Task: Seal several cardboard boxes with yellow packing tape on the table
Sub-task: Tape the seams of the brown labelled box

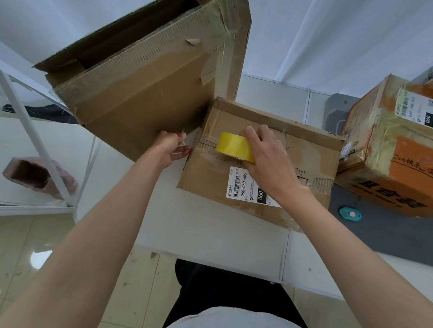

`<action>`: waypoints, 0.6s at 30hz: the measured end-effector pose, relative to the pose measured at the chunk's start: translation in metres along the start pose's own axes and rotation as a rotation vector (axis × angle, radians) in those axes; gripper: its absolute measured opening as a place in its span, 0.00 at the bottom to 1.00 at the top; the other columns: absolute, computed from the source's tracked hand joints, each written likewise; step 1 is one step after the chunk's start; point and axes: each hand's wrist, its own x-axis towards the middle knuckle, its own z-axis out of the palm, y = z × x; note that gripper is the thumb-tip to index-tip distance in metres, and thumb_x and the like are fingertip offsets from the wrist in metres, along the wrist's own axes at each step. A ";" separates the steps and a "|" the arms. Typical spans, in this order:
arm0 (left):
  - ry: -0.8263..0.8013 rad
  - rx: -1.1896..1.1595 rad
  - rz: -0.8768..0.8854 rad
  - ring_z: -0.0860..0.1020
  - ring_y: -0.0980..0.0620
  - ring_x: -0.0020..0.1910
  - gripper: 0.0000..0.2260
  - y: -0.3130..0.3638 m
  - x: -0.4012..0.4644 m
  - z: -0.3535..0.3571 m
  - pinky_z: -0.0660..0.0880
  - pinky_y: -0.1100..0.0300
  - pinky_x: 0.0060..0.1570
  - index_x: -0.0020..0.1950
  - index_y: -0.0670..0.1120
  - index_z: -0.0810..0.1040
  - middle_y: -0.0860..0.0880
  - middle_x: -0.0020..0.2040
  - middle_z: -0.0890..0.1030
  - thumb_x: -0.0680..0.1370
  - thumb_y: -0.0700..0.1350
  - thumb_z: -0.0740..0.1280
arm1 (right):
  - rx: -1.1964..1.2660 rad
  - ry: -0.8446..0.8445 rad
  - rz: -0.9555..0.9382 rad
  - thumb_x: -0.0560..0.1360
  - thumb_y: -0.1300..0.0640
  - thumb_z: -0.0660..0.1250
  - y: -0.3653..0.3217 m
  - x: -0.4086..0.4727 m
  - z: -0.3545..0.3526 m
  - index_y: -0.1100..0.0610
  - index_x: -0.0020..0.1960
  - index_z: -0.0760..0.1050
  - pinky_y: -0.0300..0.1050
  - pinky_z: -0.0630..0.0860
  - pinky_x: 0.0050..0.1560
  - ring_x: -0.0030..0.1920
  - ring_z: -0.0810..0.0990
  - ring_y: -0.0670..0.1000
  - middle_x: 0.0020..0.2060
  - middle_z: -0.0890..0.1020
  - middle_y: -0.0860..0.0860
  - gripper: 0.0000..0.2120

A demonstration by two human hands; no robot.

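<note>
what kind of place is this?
Likely a makeshift indoor packing station, not a warehouse: reused cardboard boxes with a shipping label, a white table backed by white curtains, glossy tiled floor.

You've got the flat box (259,167) in the middle of the table (215,241), open box (150,71) far left, printed box (411,152) right, tape roll (236,146) on top.

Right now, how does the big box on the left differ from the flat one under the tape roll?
The big box stands tall with its top flaps open; the flat box lies low with flaps closed. The flat box carries a white shipping label; none shows on the big box. Both are worn brown cardboard with old tape marks.
</note>
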 end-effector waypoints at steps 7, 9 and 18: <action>-0.016 0.041 -0.047 0.77 0.51 0.42 0.02 -0.004 0.007 0.002 0.78 0.58 0.39 0.53 0.42 0.74 0.47 0.46 0.76 0.84 0.40 0.65 | 0.007 -0.009 0.001 0.72 0.67 0.70 0.002 0.003 -0.001 0.59 0.64 0.70 0.46 0.64 0.43 0.42 0.64 0.51 0.49 0.71 0.56 0.22; -0.034 0.074 -0.077 0.76 0.52 0.42 0.04 -0.007 0.009 0.005 0.76 0.58 0.40 0.49 0.44 0.75 0.47 0.46 0.77 0.84 0.41 0.63 | 0.012 -0.021 0.005 0.72 0.68 0.70 0.003 0.004 -0.001 0.59 0.64 0.70 0.46 0.64 0.43 0.43 0.64 0.51 0.49 0.72 0.56 0.22; -0.066 -0.071 -0.280 0.79 0.49 0.41 0.05 -0.012 0.012 0.011 0.77 0.55 0.42 0.49 0.46 0.79 0.46 0.44 0.81 0.81 0.41 0.64 | 0.147 -0.024 0.064 0.73 0.68 0.67 0.007 0.006 0.008 0.58 0.66 0.69 0.50 0.70 0.39 0.47 0.75 0.57 0.54 0.72 0.56 0.22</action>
